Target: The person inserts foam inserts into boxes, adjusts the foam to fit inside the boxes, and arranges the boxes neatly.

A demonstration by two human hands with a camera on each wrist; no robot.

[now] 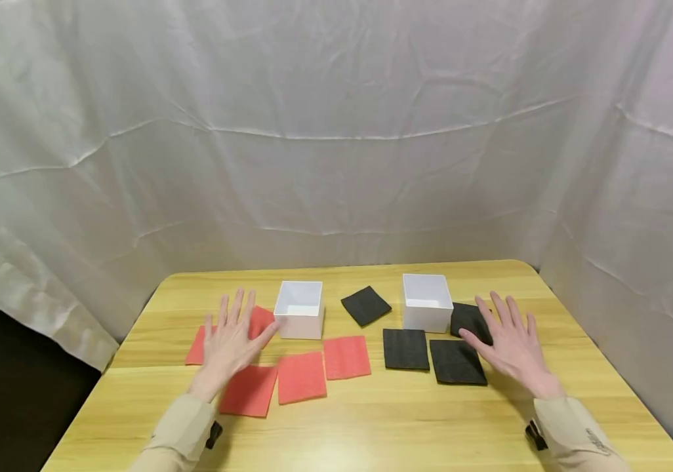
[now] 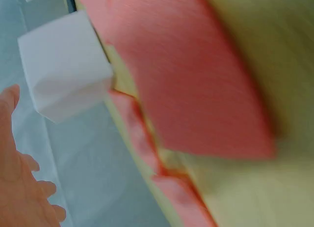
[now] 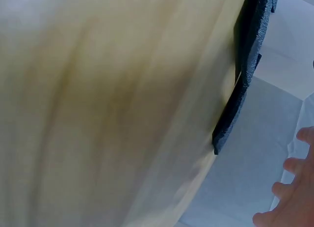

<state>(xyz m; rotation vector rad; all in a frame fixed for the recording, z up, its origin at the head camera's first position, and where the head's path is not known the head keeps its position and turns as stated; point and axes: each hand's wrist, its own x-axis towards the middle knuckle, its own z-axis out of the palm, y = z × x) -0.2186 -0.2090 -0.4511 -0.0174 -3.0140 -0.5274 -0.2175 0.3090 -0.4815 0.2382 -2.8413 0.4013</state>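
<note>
My left hand (image 1: 229, 344), fingers spread, hovers over several red cloth squares and holds nothing. One red square (image 1: 249, 391) lies just under its wrist; two more, a red square (image 1: 302, 378) and another red square (image 1: 346, 357), lie to its right. My right hand (image 1: 513, 347) is likewise spread and bare, beside a black square (image 1: 469, 320) that its thumb partly covers. Two black squares lie nearby, one black square (image 1: 458, 362) and one black square (image 1: 405, 349). A white box (image 1: 301, 324) stands right of the left hand, a second white box (image 1: 425, 316) left of the right hand.
A turned black square (image 1: 366, 305) lies between the boxes on the wooden table (image 1: 372, 432). Pale curtains (image 1: 336, 183) hang behind and at both sides. At the lower left is a dark area (image 1: 12, 387) beyond the table edge.
</note>
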